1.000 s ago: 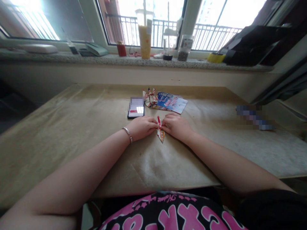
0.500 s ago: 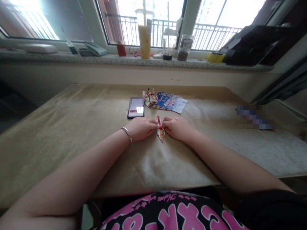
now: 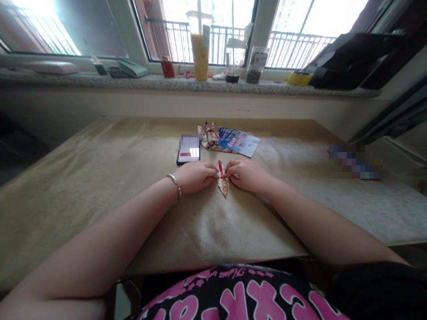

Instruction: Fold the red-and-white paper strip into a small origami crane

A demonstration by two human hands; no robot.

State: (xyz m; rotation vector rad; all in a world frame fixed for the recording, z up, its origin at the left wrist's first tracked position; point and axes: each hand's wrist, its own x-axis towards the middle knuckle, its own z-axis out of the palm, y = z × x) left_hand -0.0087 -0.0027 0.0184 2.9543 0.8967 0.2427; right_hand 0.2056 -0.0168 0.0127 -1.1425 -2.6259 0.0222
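A small piece of folded paper (image 3: 223, 186), white, red and orange and pointed at both ends, lies on the table between my hands. My left hand (image 3: 196, 177), with a silver bracelet at the wrist, pinches its left edge. From the other side, my right hand (image 3: 246, 174) has its fingers closed on the right edge. Fingertips hide parts of both edges. Just beyond my left hand lies a phone (image 3: 189, 150) with a lit screen. Several folded paper pieces (image 3: 209, 137) are bunched behind, beside a fan of blue printed sheets (image 3: 239, 141).
A tan cloth covers the table (image 3: 100, 186). A blurred bluish item (image 3: 353, 163) lies at the right. Along the windowsill (image 3: 160, 83) stand a tall cup with yellow contents (image 3: 200, 55), a red jar (image 3: 167, 67), clear containers (image 3: 256, 65) and a black bag (image 3: 347, 62).
My fingers have drawn slightly apart, so more of the folded paper's middle shows. The paper stays in about the same place, and the phone and sheets have not moved.
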